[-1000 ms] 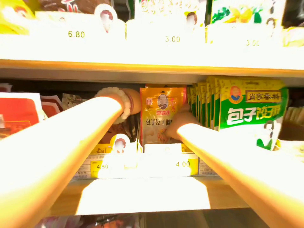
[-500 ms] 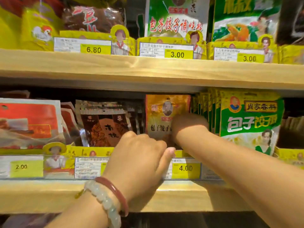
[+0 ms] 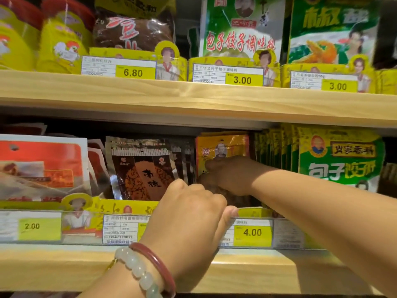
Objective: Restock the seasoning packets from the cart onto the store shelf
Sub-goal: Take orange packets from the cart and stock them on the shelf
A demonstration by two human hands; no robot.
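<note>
An orange seasoning packet [image 3: 223, 145] stands upright in the middle of the lower shelf [image 3: 64, 267], at the front of a short row. My right hand [image 3: 227, 175] reaches in from the right and its curled fingers hold the packet's front and lower part. My left hand [image 3: 189, 214], with two bracelets on the wrist, sits at the shelf front. Its fingers curl over the top of the clear price rail [image 3: 251, 233] and the thumb lies on the rail's face. The cart is out of view.
Dark brown packets [image 3: 141, 168] stand left of the orange ones, red packets [image 3: 40, 166] further left, and a tight row of green packets [image 3: 341, 160] on the right. The upper shelf board [image 3: 193, 97] hangs close above, stocked with more packets.
My left arm has pulled back out of the shelf, and the hand has come down onto the price rail. My right hand stays on the orange packet, slightly higher.
</note>
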